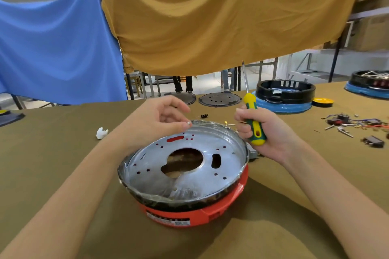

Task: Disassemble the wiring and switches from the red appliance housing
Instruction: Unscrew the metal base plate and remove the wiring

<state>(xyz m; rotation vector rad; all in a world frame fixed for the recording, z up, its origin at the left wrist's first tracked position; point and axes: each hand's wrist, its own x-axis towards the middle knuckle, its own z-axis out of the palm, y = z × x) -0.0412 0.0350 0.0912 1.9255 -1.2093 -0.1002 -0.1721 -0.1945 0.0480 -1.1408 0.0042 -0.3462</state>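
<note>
The red appliance housing [195, 214] sits on the olive table in front of me, with a shiny perforated metal pan [147, 176] seated in its top. My left hand [155, 120] hovers over the pan's far rim and pinches a small silver part [189, 123] between thumb and finger. To the right of the pan, my right hand [263, 132] grips a yellow-and-green screwdriver [253, 120] by its handle, held upright.
Removed wires, switches and screws [353, 125] lie scattered at the right. A blue-and-black housing [284, 99] and two round metal plates [220, 99] stand farther back, another housing [368, 85] at far right. A white crumpled scrap [101, 132] lies at left. Blue and mustard cloths hang behind.
</note>
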